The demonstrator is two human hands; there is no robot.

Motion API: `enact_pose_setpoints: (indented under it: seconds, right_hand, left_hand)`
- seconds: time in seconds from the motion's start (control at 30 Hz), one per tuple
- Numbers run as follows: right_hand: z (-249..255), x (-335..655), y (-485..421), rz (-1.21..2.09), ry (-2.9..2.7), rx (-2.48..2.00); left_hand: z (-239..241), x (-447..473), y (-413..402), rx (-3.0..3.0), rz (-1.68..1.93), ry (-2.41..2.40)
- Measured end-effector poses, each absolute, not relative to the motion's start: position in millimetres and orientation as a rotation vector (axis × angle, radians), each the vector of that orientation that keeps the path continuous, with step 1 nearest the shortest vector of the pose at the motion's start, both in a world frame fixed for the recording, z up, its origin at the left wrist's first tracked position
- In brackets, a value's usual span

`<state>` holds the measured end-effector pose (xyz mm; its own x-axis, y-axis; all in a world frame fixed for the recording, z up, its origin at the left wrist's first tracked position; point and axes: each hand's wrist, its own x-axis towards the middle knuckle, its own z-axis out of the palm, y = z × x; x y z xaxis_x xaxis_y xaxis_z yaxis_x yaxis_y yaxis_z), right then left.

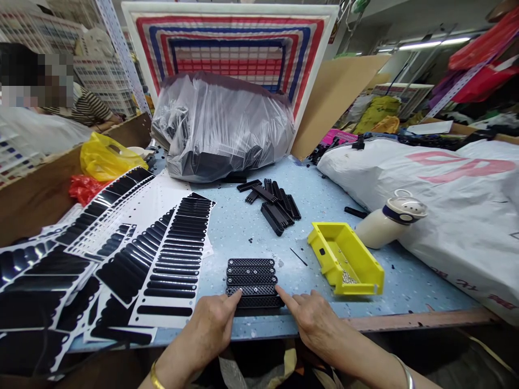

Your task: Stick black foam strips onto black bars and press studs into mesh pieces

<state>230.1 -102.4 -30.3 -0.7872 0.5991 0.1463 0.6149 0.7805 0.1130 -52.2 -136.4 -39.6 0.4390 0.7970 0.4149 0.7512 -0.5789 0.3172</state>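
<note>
Several black perforated plastic bars (251,280) lie side by side in a row near the table's front edge, with small silvery metal pieces in some of their holes. My left hand (213,323) is closed, its fingertips pressed to the left end of the nearest bars. At their right end, my right hand (314,320) touches with a stretched index finger, the other fingers curled in. The undersides of both hands are hidden. To the right stands a yellow bin (352,265) with small metal pieces inside.
A loose pile of black bars (275,202) lies farther back. Sheets of black stickers (172,248) cover the left side. A bottle (383,224) leans by a white sack (441,189). Behind are a wrapped bundle (227,127) and a striped basket (312,59). A person (87,105) sits at far left.
</note>
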Motion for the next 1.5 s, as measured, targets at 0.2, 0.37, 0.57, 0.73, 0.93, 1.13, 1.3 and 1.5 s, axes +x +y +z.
enact_pose_setpoints:
  seconds: [0.2, 0.37, 0.57, 0.73, 0.93, 1.13, 1.3, 1.5]
  right_hand:
    - [-22, 228, -100, -0.159, -2.866, -0.949]
    - [-27, 230, -99, -0.103, -2.805, -0.977]
    - [-33, 231, -102, -0.087, -2.785, -0.954]
    - [-30, 228, -106, -0.204, -2.866, -0.983]
    - [-4, 225, -103, -0.518, -3.005, -0.909]
    - [24, 215, -97, -0.680, -3.156, -0.753]
    - [28, 211, -93, -0.669, -3.168, -0.597]
    - [27, 211, -92, -0.596, -3.265, -0.676]
  left_hand:
    - [-38, -52, -136, 2.579, 0.832, 1.396]
    - [-38, -52, -136, 2.593, 0.841, 1.386]
    - [-38, -52, -136, 2.604, 0.827, 1.393]
    - [-41, -53, -136, 2.600, 0.821, 1.387]
    - [-38, -53, -136, 2.602, 0.813, 1.384]
    - [-35, -51, -135, 2.618, 0.781, 1.384]
    - [-38, -51, -135, 2.616, 0.762, 1.393]
    - [-43, -54, -137, 2.555, 0.763, 1.405]
